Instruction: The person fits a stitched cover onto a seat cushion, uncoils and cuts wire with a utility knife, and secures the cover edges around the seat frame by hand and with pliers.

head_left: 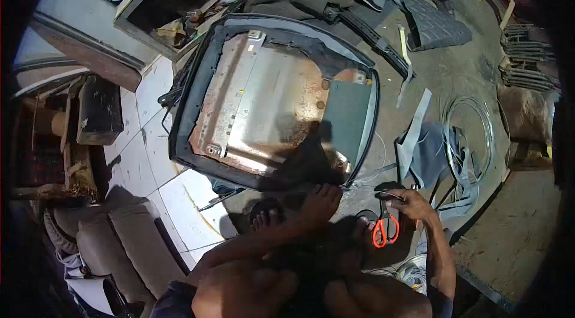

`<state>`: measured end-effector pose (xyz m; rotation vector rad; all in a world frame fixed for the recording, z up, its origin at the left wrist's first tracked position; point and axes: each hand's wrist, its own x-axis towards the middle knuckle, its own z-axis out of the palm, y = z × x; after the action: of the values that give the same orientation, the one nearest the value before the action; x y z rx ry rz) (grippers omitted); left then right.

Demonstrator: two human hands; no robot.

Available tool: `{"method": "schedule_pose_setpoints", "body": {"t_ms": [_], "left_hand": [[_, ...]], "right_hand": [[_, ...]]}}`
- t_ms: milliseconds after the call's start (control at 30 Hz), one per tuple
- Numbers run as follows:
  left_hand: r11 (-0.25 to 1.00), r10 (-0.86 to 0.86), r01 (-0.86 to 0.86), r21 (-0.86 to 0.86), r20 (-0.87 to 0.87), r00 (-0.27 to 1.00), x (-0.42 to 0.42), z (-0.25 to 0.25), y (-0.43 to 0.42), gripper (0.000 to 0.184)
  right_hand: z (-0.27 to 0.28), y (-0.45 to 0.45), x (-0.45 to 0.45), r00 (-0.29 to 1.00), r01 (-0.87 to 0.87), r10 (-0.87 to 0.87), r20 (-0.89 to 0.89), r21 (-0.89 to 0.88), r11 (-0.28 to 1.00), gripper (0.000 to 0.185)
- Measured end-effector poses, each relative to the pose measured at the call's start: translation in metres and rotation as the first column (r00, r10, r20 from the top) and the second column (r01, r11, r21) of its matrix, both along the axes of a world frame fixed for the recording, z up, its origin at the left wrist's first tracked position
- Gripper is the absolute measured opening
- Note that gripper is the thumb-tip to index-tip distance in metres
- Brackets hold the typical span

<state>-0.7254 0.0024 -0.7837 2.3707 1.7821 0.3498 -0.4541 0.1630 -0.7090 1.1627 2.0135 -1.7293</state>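
On the drab floor [479,81] lay a rust-stained metal pan [275,108] edged in dark cloth [185,129]. The left hand [323,203] met its near rim, grip unclear to me; the right hand [414,204] pinched thin wire [374,190]. White tiles [147,144] adjoined.

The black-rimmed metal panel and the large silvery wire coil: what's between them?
In the head view, dark and light grey fabric and some brown floor lie between panel and coil.

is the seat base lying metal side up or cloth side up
Metal side up: the seat base shows its bare, rust-marked metal to the camera, with dark edging around it.
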Motion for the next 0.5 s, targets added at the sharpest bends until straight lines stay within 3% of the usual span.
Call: {"method": "schedule_pose_setpoints", "body": {"t_ms": [33,133,167,200,233,300,367,400,467,500], "left_hand": [[1.000,0.011,-0.011,0.005,-0.004,1.000,-0.001,-0.002,0.001,0.035],[0.999,0.006,-0.006,-0.042,0.005,1.000,0.001,0.005,0.003,0.032],[0.997,0.007,-0.004,-0.076,0.031,0.999,0.001,0.009,0.006,0.030],[0.994,0.005,0.000,-0.107,0.053,0.999,-0.001,0.010,0.008,0.029],[0.994,0.005,0.000,-0.108,0.046,0.999,-0.001,0.012,0.009,0.029],[0.999,0.038,-0.039,0.007,0.042,0.998,0.002,0.013,0.009,0.029],[0.998,0.035,-0.033,-0.062,0.034,0.999,0.000,0.016,0.008,0.029],[0.991,0.034,-0.030,-0.133,0.025,0.999,-0.002,0.019,0.008,0.029],[0.994,0.009,-0.008,-0.107,0.006,1.000,-0.002,0.017,0.009,0.028],[0.996,-0.016,0.015,-0.083,-0.009,1.000,-0.003,0.015,0.009,0.028]], "right_hand": [[-0.014,-0.003,0.003,0.997,0.009,0.004,-0.081,0.163,0.987,0.032],[-0.012,0.014,-0.020,0.998,-0.034,0.028,0.049,0.112,0.993,0.032],[-0.038,0.013,-0.019,0.996,-0.020,0.028,-0.082,0.105,0.994,0.031],[-0.047,0.012,-0.029,0.995,-0.021,0.031,-0.090,0.105,0.994,0.031],[-0.054,0.010,-0.042,0.983,-0.123,0.131,-0.127,0.069,0.990,0.033],[-0.056,0.002,-0.074,0.960,-0.223,0.226,-0.167,0.036,0.974,0.034],[-0.053,-0.006,-0.104,0.941,-0.330,0.333,-0.061,0.048,0.943,0.037],[-0.055,-0.006,-0.102,0.940,-0.332,0.335,-0.063,0.049,0.942,0.037],[-0.063,-0.009,-0.093,0.887,-0.426,0.449,-0.110,0.185,0.886,0.040],[-0.049,-0.016,-0.081,0.927,-0.341,0.363,-0.099,0.183,0.922,0.045]]}}
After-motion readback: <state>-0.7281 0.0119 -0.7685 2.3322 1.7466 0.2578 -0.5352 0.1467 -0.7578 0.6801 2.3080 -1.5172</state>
